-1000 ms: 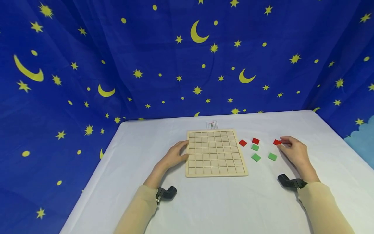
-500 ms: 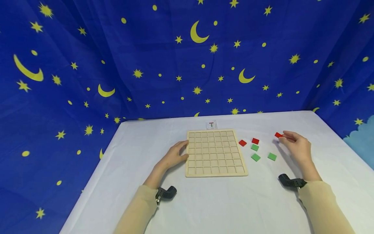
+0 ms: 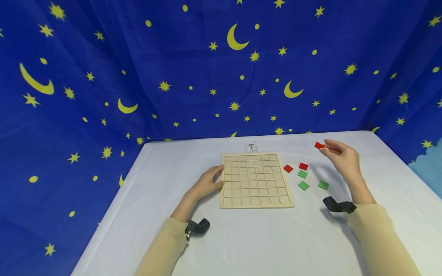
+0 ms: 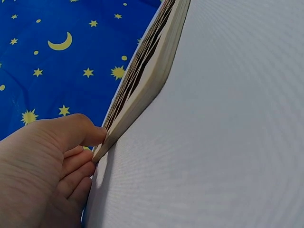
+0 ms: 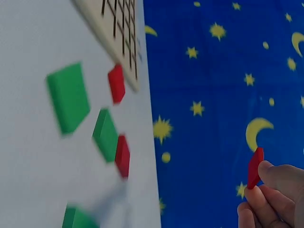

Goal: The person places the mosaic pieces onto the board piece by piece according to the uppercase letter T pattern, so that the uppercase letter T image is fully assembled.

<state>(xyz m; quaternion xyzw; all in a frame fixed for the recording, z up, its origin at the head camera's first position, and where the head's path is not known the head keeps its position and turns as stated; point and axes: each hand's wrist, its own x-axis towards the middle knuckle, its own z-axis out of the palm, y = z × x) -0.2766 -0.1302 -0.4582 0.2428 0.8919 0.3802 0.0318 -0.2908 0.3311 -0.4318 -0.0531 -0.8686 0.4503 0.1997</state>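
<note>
Beyond the scattered tiles, my right hand point(image 3: 345, 159) is raised above the table and pinches a red square tile point(image 3: 319, 145) between thumb and fingers. The right wrist view shows that tile point(image 5: 256, 167) tilted, with part of it behind the thumb. My left hand point(image 3: 206, 183) rests against the left edge of a pale wooden grid board point(image 3: 257, 207), its thumb and fingertips apart along the rim. Seen from the left wrist, the thumb touches the board's edge point(image 4: 152, 83). Two red tiles, one of them nearest the board point(image 3: 288, 168), and several green tiles point(image 3: 303, 186) lie right of it.
A small printed card point(image 3: 251, 147) with a T-shaped pattern on a grid lies behind the board. White cloth covers the table point(image 3: 262, 245). A blue curtain point(image 3: 193, 53) with moons and stars hangs behind and at both sides.
My right hand has lifted the red tile off the table and carried it upward and slightly left. The left hand and the board stay in place.
</note>
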